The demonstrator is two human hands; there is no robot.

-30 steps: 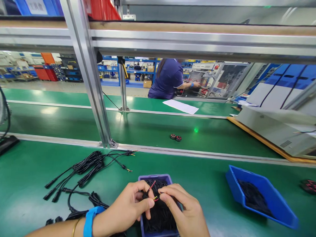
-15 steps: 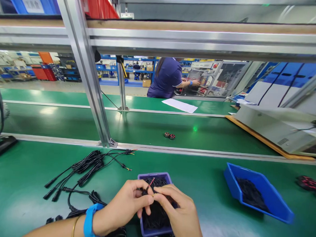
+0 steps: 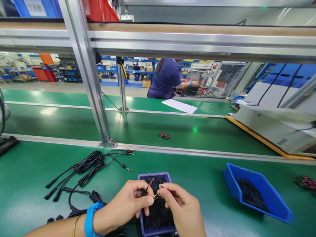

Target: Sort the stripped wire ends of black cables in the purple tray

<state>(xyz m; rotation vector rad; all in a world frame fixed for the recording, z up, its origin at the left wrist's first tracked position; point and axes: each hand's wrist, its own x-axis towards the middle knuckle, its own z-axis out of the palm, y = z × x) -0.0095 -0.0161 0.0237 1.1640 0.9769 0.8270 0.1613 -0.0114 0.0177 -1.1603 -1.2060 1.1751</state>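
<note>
My left hand (image 3: 132,202), with a blue band on the wrist, is closed on the end of a black cable. A red wire (image 3: 150,183) sticks up from its fingers and a yellow wire (image 3: 154,196) points toward the right hand. My right hand (image 3: 182,208) is closed in a pinch on a small dark piece, like a short tube (image 3: 161,186), just right of the yellow wire. Both hands are above a purple bin (image 3: 156,233) filled with short black tubes (image 3: 156,217). The hands hide part of the bin.
Black cables (image 3: 89,166) with bared wire ends lie at left. A blue bin (image 3: 277,213) with black pieces sits at right. Two small round motor-like parts (image 3: 164,135) are on the green strip behind. A metal post (image 3: 88,83) rises at left; a person (image 3: 166,78) works beyond.
My right hand has shifted slightly right, apart from the yellow wire, and a dark piece now shows at its fingertips. The two round parts behind have moved left. My left hand stays nearly still.
</note>
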